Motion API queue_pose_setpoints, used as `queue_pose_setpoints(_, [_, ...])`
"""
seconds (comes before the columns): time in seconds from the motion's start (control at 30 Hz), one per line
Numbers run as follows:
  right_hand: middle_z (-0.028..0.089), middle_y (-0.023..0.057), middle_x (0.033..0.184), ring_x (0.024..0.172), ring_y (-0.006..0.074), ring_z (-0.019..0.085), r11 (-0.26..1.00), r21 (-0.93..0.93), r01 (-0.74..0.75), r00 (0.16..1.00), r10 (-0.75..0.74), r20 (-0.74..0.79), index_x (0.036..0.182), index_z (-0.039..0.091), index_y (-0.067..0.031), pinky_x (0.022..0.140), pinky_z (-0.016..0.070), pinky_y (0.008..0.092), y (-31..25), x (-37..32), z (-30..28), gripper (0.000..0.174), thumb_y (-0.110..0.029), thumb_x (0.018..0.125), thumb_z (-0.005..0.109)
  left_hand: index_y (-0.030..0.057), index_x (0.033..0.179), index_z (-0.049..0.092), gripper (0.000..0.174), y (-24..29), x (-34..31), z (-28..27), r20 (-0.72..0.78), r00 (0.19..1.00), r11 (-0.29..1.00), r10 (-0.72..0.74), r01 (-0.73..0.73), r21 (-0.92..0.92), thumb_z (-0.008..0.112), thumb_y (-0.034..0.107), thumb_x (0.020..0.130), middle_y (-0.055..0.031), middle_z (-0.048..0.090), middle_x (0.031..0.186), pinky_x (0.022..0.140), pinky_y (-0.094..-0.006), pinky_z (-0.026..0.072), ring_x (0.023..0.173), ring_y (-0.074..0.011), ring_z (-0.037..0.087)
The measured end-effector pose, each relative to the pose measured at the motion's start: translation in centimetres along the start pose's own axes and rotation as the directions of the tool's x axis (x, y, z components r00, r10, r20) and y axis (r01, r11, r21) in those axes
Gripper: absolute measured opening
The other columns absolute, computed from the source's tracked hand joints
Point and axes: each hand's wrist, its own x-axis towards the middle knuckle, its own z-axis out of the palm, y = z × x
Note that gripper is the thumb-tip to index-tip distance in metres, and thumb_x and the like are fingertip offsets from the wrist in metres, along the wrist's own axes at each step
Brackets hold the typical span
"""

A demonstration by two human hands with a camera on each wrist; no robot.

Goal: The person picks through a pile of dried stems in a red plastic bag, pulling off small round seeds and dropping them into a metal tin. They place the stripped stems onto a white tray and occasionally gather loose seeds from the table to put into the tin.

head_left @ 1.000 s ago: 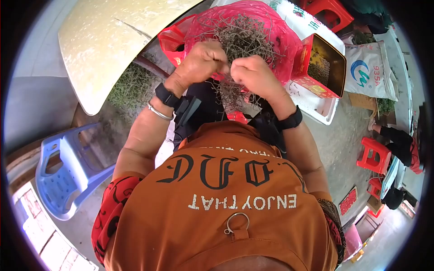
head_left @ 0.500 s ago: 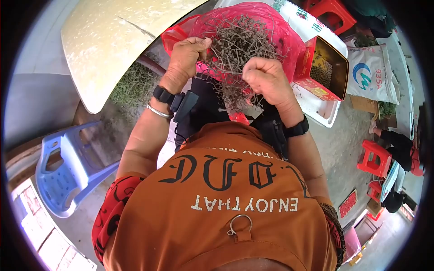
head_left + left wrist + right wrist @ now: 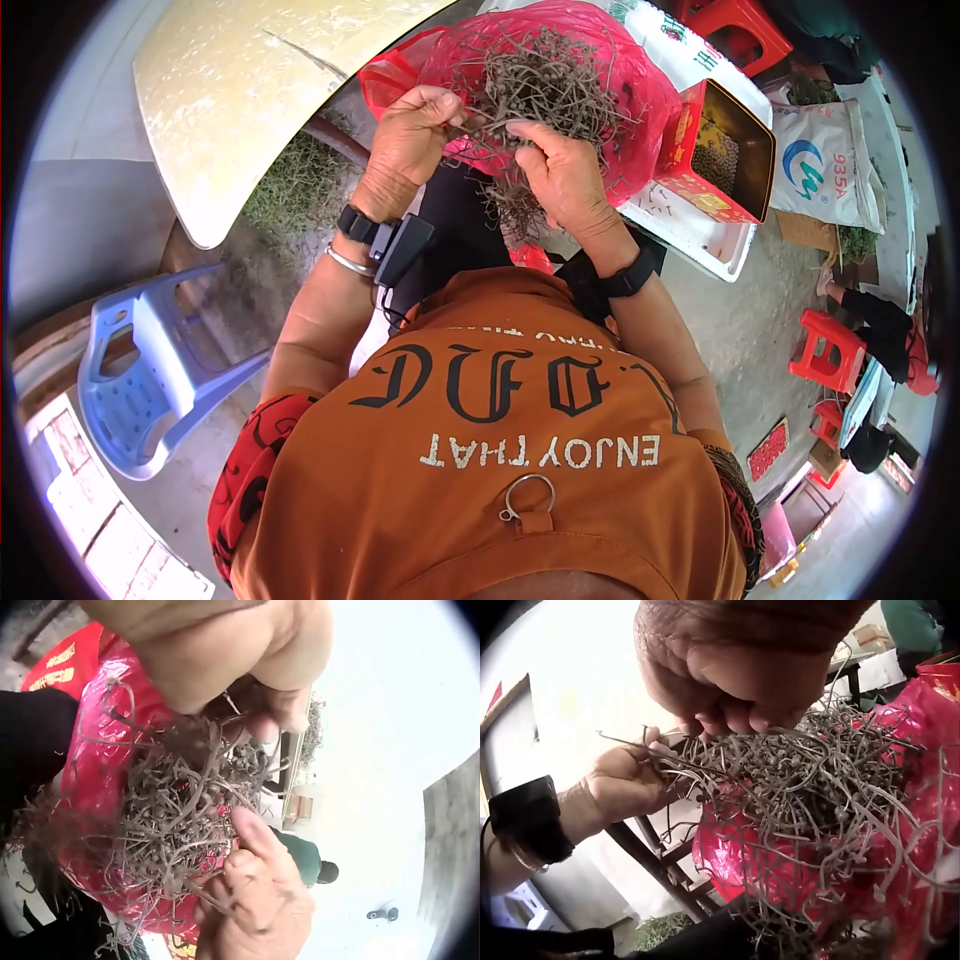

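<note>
A tangled heap of dry grey-brown stems [image 3: 550, 85] with small round heads lies in a pink plastic bag [image 3: 648, 110], close in front of the person. At the heap's left edge the left hand [image 3: 408, 135] pinches thin stems between thumb and fingers. The right hand [image 3: 568, 180] is over the near side, its fingers curled and thumb pressed to stems, as the left wrist view shows. In the right wrist view, long stems [image 3: 705, 769] stretch from the left hand toward the right fingers. More stems [image 3: 515, 205] hang over the bag's near side, above the lap.
Right of the bag, a red tin [image 3: 700, 150] holding small round pieces stands on a white foam box [image 3: 690, 235]. A pale board [image 3: 270, 80] juts in at left, above green plant matter [image 3: 300, 190]. Farther out are a blue chair [image 3: 150, 370], red stools [image 3: 828, 350] and a white sack [image 3: 825, 160].
The hands were close together, then parted, the left going left and the right going right. Now the right hand has come back toward the left, its fingers over the stems.
</note>
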Motion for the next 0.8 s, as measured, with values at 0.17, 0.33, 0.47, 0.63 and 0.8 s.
queue_pose_setpoints(0.17, [0.055,0.0075,0.054,0.032,0.0132,0.048,1.0,-0.007,-0.014,0.998,0.014,0.055,0.1,0.062,-0.0052,0.037,0.0404,0.0281,-0.3,0.3,0.0,0.022,-0.006,0.079,0.054,0.0037,0.087,0.057,0.005,-0.9,-1.0,0.0,-0.219,0.976,1.0,-0.002,0.009,0.029,0.054,0.001,0.083,-0.0039,0.057,0.083,0.076,-0.0314,0.0442,0.077,-0.0166,0.054])
queue_pose_setpoints(0.33, [0.056,0.0103,0.056,0.042,0.02,0.054,0.993,-0.115,0.039,0.997,-0.032,0.067,0.094,0.062,-0.0054,0.045,0.0444,0.032,0.0,0.6,0.7,0.019,-0.012,0.077,0.06,0.0036,0.089,0.057,0.009,-1.4,-1.1,-1.2,-0.209,0.975,0.994,-0.081,0.063,-0.091,0.056,-0.002,0.082,-0.005,0.058,0.087,0.077,-0.0315,0.0465,0.08,-0.0179,0.056])
queue_pose_setpoints(0.47, [0.056,0.0135,0.059,0.053,0.0261,0.057,0.953,-0.272,0.131,0.991,-0.129,0.026,0.085,0.061,-0.0042,0.052,0.0464,0.0344,0.3,0.7,1.8,0.018,-0.016,0.073,0.064,0.0038,0.091,0.057,0.01,-1.8,-1.4,-0.3,-0.218,0.966,0.984,-0.142,0.112,-0.142,0.057,-0.001,0.082,-0.0044,0.058,0.087,0.079,-0.0316,0.0461,0.081,-0.0183,0.056])
queue_pose_setpoints(0.63, [0.057,0.0118,0.06,0.055,0.025,0.056,0.966,-0.253,-0.049,0.996,0.068,0.064,0.077,0.057,-0.0026,0.055,0.046,0.0326,-0.1,1.2,2.1,0.02,-0.017,0.069,0.068,0.004,0.095,0.056,0.015,-2.2,-1.5,-0.3,-0.187,0.974,0.982,-0.125,0.094,-0.167,0.057,-0.002,0.081,-0.0046,0.059,0.087,0.08,-0.0326,0.0458,0.083,-0.0188,0.057])
queue_pose_setpoints(0.8, [0.055,0.0012,0.06,0.052,0.0134,0.051,0.912,0.34,-0.229,0.959,0.151,0.24,0.075,0.056,-0.0025,0.052,0.0433,0.0265,2.9,1.6,2.9,0.022,-0.018,0.07,0.07,0.0036,0.098,0.056,0.022,-1.7,-2.0,-0.4,-0.047,0.995,0.968,-0.084,0.07,-0.242,0.057,-0.006,0.078,-0.0051,0.059,0.09,0.081,-0.0328,0.0457,0.084,-0.0189,0.056])
